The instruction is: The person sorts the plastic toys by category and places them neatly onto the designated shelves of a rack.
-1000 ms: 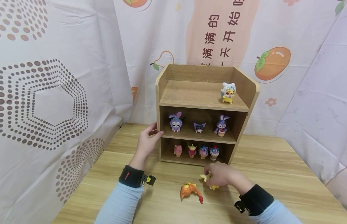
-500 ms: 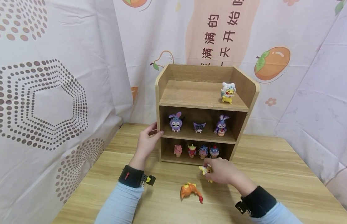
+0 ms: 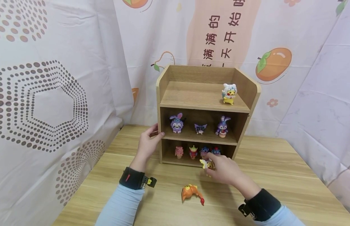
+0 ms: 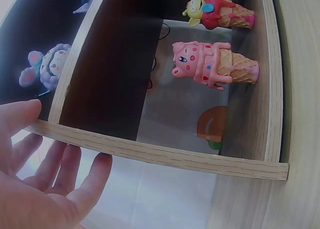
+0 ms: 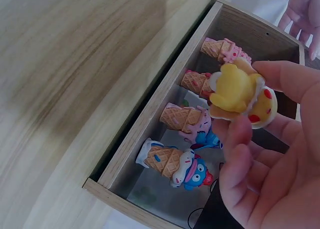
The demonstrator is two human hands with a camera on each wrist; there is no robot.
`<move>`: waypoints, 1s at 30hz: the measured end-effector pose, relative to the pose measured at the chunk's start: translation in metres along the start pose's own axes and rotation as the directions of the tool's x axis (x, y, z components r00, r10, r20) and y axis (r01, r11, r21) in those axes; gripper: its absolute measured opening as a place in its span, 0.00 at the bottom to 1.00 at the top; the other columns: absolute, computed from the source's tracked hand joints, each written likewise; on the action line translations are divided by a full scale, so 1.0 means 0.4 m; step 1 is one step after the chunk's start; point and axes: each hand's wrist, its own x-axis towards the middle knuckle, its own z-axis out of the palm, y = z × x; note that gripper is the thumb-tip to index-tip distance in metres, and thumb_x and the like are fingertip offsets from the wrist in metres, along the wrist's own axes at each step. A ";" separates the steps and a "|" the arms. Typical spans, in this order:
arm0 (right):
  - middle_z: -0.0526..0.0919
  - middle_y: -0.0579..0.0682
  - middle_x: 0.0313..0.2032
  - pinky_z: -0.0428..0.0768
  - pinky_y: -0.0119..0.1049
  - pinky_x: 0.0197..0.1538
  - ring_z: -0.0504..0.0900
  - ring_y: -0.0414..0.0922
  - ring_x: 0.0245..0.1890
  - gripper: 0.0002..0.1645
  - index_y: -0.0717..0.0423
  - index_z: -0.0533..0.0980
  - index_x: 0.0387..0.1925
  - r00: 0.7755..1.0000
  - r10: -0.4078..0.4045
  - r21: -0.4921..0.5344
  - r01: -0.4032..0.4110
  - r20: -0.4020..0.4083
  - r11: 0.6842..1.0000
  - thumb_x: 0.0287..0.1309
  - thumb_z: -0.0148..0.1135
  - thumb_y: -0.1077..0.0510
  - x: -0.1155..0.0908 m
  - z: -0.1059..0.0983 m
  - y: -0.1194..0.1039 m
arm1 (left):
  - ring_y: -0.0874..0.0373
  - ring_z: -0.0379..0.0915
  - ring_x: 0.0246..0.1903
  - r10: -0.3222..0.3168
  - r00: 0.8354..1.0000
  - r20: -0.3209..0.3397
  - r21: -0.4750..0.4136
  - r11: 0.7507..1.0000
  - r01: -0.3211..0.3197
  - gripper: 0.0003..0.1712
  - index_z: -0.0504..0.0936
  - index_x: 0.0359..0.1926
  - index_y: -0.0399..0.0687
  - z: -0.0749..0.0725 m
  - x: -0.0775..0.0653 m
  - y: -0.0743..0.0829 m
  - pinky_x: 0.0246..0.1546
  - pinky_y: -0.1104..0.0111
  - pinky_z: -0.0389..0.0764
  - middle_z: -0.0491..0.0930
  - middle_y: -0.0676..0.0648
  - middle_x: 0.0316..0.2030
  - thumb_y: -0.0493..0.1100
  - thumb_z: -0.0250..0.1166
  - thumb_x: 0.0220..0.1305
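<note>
My left hand (image 3: pixel 147 144) holds the left side panel of a small wooden shelf (image 3: pixel 204 108). In the left wrist view its thumb lies at the panel's front edge and the fingers are along the outside. My right hand (image 3: pixel 227 171) pinches a small yellow figurine (image 5: pixel 236 89) with white trim and red spots between thumb and fingers. That figurine is off the table, before the bottom compartment. Part of it is hidden by the fingers. An orange figurine (image 3: pixel 189 192) with a red tail tip lies on its side on the table, in front of the shelf.
The bottom compartment holds several ice-cream-cone figurines, such as a pink one (image 4: pixel 200 64) and a blue one (image 5: pixel 192 171). Purple bunny figurines (image 3: pixel 177 124) and a smaller purple figurine (image 3: pixel 200 128) stand on the middle shelf. A yellow figurine in a white hood (image 3: pixel 229 93) is on top.
My right hand has lifted the yellow figurine off the table and carried it up and toward the bottom compartment. My left hand stays on the side panel.
</note>
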 end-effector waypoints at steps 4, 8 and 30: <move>0.69 0.39 0.19 0.60 0.35 0.18 0.65 0.37 0.17 0.25 0.47 0.79 0.57 0.998 -0.015 0.004 0.015 -0.055 1.000 0.59 0.72 0.47 -0.002 -0.005 -0.003 | 0.44 0.76 0.57 0.001 1.000 0.000 0.005 1.000 -0.001 0.30 0.75 0.69 0.41 0.000 -0.002 0.002 0.54 0.53 0.81 0.79 0.40 0.59 0.39 0.69 0.67; 0.75 0.39 0.27 0.65 0.35 0.21 0.68 0.38 0.21 0.21 0.43 0.79 0.53 0.993 -0.035 0.008 0.036 -0.115 0.999 0.60 0.72 0.48 -0.002 -0.012 -0.008 | 0.45 0.76 0.57 -0.006 1.000 -0.001 0.011 1.000 0.006 0.30 0.76 0.69 0.42 -0.001 -0.002 0.002 0.54 0.53 0.81 0.79 0.41 0.59 0.40 0.69 0.67; 0.78 0.41 0.30 0.69 0.34 0.22 0.71 0.36 0.22 0.20 0.45 0.78 0.50 0.942 -0.090 -0.007 0.093 -0.323 0.996 0.58 0.74 0.48 0.003 -0.048 -0.026 | 0.44 0.76 0.58 -0.012 1.000 -0.004 -0.011 1.000 0.012 0.31 0.75 0.69 0.41 0.002 0.000 -0.002 0.54 0.53 0.81 0.78 0.39 0.61 0.39 0.69 0.67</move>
